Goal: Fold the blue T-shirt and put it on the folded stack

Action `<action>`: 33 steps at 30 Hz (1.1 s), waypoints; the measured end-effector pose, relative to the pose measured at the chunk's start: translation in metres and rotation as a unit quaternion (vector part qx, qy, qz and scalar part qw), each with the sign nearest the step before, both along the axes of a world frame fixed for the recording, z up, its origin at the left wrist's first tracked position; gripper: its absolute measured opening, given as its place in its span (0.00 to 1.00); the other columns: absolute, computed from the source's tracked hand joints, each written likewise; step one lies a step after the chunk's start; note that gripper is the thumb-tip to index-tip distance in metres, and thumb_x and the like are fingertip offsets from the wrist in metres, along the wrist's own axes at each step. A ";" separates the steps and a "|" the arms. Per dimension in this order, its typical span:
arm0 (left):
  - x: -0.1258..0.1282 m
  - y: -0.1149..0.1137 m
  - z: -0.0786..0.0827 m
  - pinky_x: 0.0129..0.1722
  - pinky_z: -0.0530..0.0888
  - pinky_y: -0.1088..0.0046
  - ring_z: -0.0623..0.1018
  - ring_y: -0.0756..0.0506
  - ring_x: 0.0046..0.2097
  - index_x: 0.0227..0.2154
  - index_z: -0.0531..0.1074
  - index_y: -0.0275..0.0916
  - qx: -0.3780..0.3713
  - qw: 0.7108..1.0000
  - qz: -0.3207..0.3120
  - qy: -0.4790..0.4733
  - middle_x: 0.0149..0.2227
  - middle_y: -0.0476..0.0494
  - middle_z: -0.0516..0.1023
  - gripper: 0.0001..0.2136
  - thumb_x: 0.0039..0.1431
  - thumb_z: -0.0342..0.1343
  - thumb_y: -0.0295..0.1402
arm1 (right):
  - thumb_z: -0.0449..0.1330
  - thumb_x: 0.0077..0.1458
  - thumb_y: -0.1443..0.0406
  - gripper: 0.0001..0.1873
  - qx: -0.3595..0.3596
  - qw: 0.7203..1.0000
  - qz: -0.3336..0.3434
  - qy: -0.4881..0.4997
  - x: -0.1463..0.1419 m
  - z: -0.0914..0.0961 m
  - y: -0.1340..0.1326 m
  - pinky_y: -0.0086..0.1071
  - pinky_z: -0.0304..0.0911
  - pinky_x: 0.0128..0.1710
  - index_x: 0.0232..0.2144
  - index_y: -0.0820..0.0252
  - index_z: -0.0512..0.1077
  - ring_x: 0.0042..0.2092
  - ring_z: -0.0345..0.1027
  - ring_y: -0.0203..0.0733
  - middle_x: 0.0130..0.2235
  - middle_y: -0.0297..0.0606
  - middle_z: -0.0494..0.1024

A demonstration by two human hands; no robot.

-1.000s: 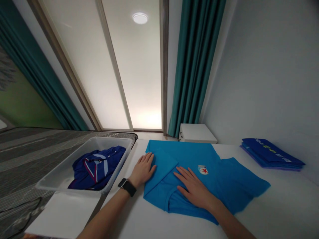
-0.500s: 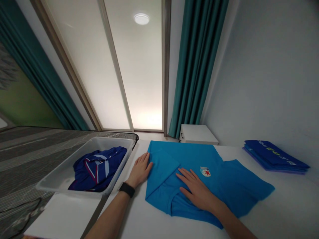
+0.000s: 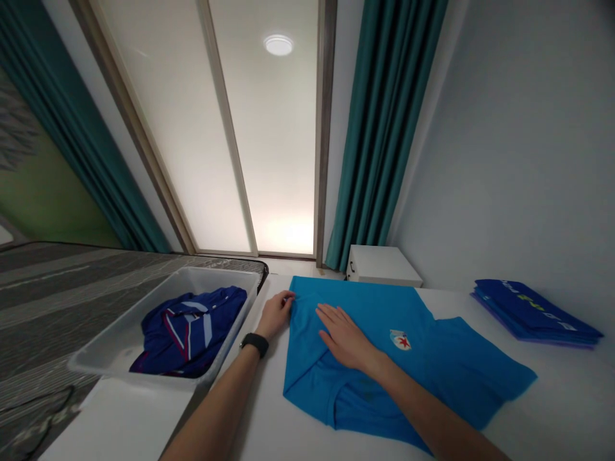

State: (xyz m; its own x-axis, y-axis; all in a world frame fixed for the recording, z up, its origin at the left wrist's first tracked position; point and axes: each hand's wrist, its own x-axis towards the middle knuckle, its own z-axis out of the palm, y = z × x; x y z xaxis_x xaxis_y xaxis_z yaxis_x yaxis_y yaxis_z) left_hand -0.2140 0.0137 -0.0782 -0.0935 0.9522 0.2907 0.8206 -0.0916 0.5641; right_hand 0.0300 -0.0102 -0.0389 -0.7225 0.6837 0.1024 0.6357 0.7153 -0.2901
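A bright blue T-shirt [image 3: 372, 301] lies across the white table [image 3: 262, 410], its collar towards me and its left side folded inward. A small badge with a red star [image 3: 400, 340] shows on its chest. My left hand [image 3: 277, 315], with a black watch on the wrist, is at the far left edge of the shirt, fingers bent and closed on the cloth there. Flat on the folded part rests my right hand [image 3: 346, 338], fingers stretched out and holding nothing. My right forearm covers part of the shirt's near side.
Left of the table, a translucent plastic bin [image 3: 113, 333] holds dark blue clothing [image 3: 192, 330] with white and red stripes. A stack of folded blue garments [image 3: 535, 314] lies at the right by the wall. A white cabinet [image 3: 384, 264] stands beyond the table's far edge.
My left hand has slid away from me along the shirt's edge, its fingers now bent inward. My right hand has moved left and farther from me over the folded part.
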 end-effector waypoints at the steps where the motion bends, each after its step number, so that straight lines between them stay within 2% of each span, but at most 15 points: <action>1: 0.000 0.002 0.000 0.41 0.72 0.70 0.77 0.47 0.37 0.46 0.74 0.40 -0.003 1.000 0.001 -0.002 0.42 0.46 0.81 0.13 0.65 0.46 0.33 | 0.39 0.67 0.58 0.30 0.004 1.000 0.000 -0.004 -0.009 0.000 0.008 0.46 0.38 0.68 0.67 0.61 0.52 0.69 0.41 0.46 0.69 0.41 0.50; 5: 0.002 0.005 0.001 0.40 0.72 0.72 0.78 0.48 0.37 0.45 0.74 0.41 -0.008 1.000 0.004 0.006 0.42 0.47 0.80 0.12 0.64 0.48 0.32 | 0.39 0.66 0.58 0.31 0.015 0.999 -0.012 -0.027 -0.039 -0.007 0.037 0.45 0.35 0.68 0.67 0.65 0.52 0.69 0.41 0.46 0.69 0.44 0.50; 9: 0.004 0.001 0.007 0.42 0.70 0.72 0.77 0.47 0.38 0.43 0.75 0.41 -0.013 0.999 0.013 0.034 0.43 0.45 0.79 0.11 0.64 0.49 0.31 | 0.37 0.66 0.55 0.33 -0.011 0.998 -0.039 -0.049 -0.051 -0.019 0.053 0.45 0.33 0.67 0.68 0.65 0.50 0.70 0.38 0.47 0.70 0.44 0.48; 15: 0.011 0.000 0.011 0.43 0.67 0.68 0.77 0.44 0.43 0.39 0.75 0.41 -0.032 0.994 0.051 0.090 0.41 0.44 0.76 0.10 0.65 0.48 0.34 | 0.35 0.65 0.50 0.37 -0.024 0.996 -0.059 -0.067 -0.050 -0.032 0.058 0.47 0.26 0.67 0.69 0.63 0.44 0.71 0.31 0.46 0.71 0.41 0.41; 20: 0.013 0.000 0.012 0.45 0.65 0.64 0.76 0.43 0.43 0.38 0.74 0.41 -0.042 0.989 0.085 0.116 0.40 0.44 0.76 0.11 0.67 0.47 0.36 | 0.33 0.65 0.49 0.37 -0.024 0.995 -0.061 -0.075 -0.050 -0.031 0.057 0.47 0.25 0.67 0.69 0.63 0.43 0.71 0.30 0.46 0.71 0.41 0.40; 24: 0.018 -0.007 0.017 0.49 0.64 0.61 0.73 0.40 0.49 0.40 0.73 0.40 -0.030 0.986 0.096 0.135 0.43 0.41 0.75 0.10 0.66 0.47 0.35 | 0.34 0.65 0.48 0.38 -0.021 0.995 -0.063 -0.080 -0.051 -0.029 0.056 0.48 0.26 0.67 0.69 0.64 0.43 0.71 0.29 0.46 0.71 0.42 0.39; 27: 0.024 -0.020 0.022 0.52 0.65 0.60 0.69 0.40 0.53 0.47 0.71 0.41 0.006 0.987 0.050 0.152 0.50 0.40 0.72 0.12 0.65 0.48 0.33 | 0.34 0.65 0.48 0.38 -0.017 0.995 -0.065 -0.079 -0.051 -0.031 0.056 0.48 0.27 0.67 0.69 0.65 0.44 0.71 0.30 0.46 0.71 0.44 0.40; 30: 0.030 -0.035 0.020 0.57 0.64 0.60 0.67 0.42 0.58 0.53 0.68 0.42 0.055 0.982 -0.066 0.168 0.57 0.41 0.69 0.16 0.64 0.49 0.32 | 0.35 0.65 0.50 0.37 -0.005 0.995 -0.063 -0.071 -0.051 -0.033 0.056 0.49 0.27 0.67 0.68 0.66 0.46 0.70 0.32 0.47 0.70 0.45 0.41; 31: 0.031 -0.039 0.018 0.59 0.63 0.60 0.65 0.41 0.60 0.56 0.66 0.42 0.060 0.979 -0.094 0.172 0.59 0.41 0.68 0.18 0.64 0.49 0.33 | 0.35 0.65 0.51 0.37 0.000 0.996 -0.062 -0.069 -0.051 -0.034 0.056 0.49 0.28 0.67 0.68 0.66 0.46 0.70 0.32 0.47 0.70 0.45 0.41; 33: 0.030 -0.047 0.012 0.62 0.60 0.58 0.62 0.41 0.64 0.60 0.62 0.42 0.042 0.976 -0.112 0.183 0.63 0.41 0.64 0.22 0.64 0.50 0.37 | 0.35 0.65 0.51 0.36 0.003 0.996 -0.063 -0.066 -0.051 -0.035 0.056 0.48 0.28 0.67 0.68 0.66 0.46 0.70 0.33 0.47 0.70 0.44 0.41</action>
